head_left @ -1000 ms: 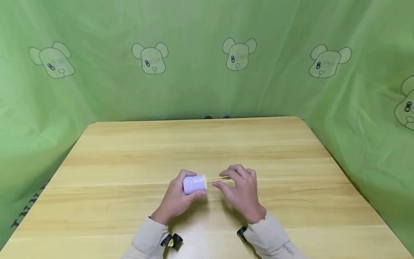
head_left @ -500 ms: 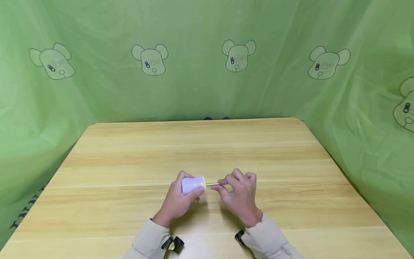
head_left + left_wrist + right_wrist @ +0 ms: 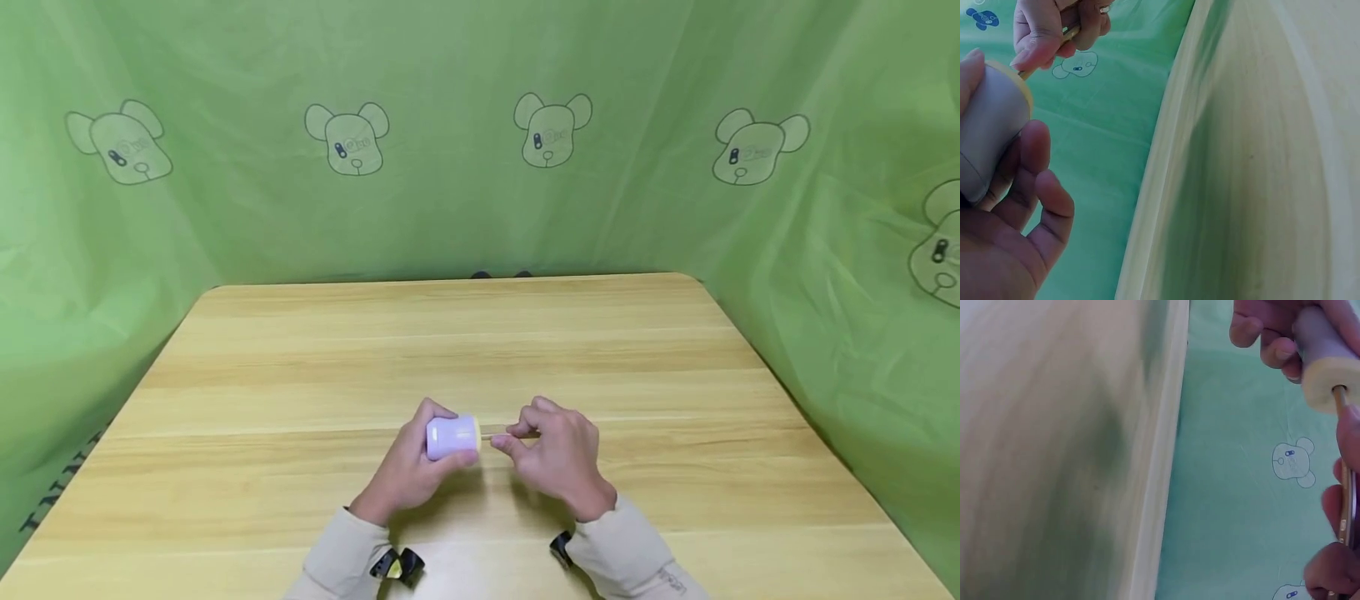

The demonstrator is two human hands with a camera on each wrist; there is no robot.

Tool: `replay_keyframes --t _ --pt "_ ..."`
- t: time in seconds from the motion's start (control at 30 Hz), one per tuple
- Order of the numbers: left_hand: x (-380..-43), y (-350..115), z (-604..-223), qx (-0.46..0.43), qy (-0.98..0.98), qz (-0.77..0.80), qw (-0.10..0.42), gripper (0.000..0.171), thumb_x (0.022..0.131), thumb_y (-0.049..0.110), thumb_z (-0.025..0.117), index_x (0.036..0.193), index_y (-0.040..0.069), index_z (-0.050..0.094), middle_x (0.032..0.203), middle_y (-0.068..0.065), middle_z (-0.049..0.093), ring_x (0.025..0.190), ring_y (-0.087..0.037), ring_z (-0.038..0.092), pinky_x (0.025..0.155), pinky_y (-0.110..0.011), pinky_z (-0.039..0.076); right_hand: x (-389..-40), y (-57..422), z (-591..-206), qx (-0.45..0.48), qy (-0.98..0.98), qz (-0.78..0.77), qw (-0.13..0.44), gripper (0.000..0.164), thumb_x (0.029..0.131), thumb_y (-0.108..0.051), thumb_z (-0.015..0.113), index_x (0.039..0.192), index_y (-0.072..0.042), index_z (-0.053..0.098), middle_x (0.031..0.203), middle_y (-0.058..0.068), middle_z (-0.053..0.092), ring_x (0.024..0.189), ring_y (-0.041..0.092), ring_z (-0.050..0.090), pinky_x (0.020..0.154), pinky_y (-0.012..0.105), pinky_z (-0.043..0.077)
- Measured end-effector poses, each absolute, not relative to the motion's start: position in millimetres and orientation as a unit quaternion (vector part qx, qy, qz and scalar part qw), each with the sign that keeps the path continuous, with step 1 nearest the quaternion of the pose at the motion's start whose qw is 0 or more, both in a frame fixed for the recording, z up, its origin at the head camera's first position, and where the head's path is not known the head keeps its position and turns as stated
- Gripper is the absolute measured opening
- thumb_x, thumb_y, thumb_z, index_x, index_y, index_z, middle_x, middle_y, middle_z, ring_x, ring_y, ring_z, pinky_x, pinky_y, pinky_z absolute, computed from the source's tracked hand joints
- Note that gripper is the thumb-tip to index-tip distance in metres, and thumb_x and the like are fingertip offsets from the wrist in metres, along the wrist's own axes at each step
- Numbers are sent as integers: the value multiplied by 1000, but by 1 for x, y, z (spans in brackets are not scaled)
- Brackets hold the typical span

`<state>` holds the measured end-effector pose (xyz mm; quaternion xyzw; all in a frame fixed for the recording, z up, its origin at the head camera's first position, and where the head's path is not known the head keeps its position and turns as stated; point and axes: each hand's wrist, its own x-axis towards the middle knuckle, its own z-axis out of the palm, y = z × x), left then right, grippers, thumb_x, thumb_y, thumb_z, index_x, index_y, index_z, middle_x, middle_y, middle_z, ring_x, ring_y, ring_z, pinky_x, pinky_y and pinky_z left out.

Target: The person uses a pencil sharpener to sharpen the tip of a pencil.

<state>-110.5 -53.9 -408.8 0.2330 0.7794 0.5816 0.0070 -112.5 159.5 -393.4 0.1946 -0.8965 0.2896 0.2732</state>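
My left hand (image 3: pixel 408 471) grips a purple, barrel-shaped pencil sharpener (image 3: pixel 452 437), which lies on its side in the air above the table. Its cream end (image 3: pixel 1322 384) has a round hole and faces the right hand. A thin gold-coloured pencil (image 3: pixel 1347 500) sits with one end in that hole. My right hand (image 3: pixel 561 457) pinches the pencil between thumb and curled fingers, close to the sharpener. The pencil's tip is hidden inside, and the fingers cover much of its length in the head view.
A wood-grain table (image 3: pixel 480 342) spreads beneath both hands. Green cloth (image 3: pixel 450 225) with printed bear heads hangs behind it and at both sides. Black bands (image 3: pixel 397 565) show at the cuffs of the pale sleeves (image 3: pixel 626 546).
The right hand's fingers have rolled inward around the pencil, curling more than before. The sharpener first tilted slightly in the left hand and is now nearly level again. Both hands stay in place.
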Motion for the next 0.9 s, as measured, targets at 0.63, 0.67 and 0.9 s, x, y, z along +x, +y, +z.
replay_keyframes --t 0.63,0.67,0.9 --pt "-111 -55 -410 239 808 537 -34 51 77 20 82 115 3 53 96 -6 62 77 -15 57 63 -28 52 -111 173 -382 152 -918 353 98 19 73 -15 86 83 -15 70 96 -2 65 76 14 58 77 37 45" --pt "-111 -55 -409 235 809 538 -35 51 77 21 83 115 3 53 96 -7 62 77 -15 58 63 -28 53 -110 172 -382 148 -920 347 108 18 73 -17 86 82 -17 70 95 -3 66 78 15 59 80 39 43" --pt "-111 -55 -408 194 806 559 -30 48 78 20 82 114 2 54 89 -7 62 72 -16 58 58 -29 53 -109 173 -392 178 -895 371 173 21 71 -9 86 83 -11 70 85 -4 65 73 15 58 65 27 50"
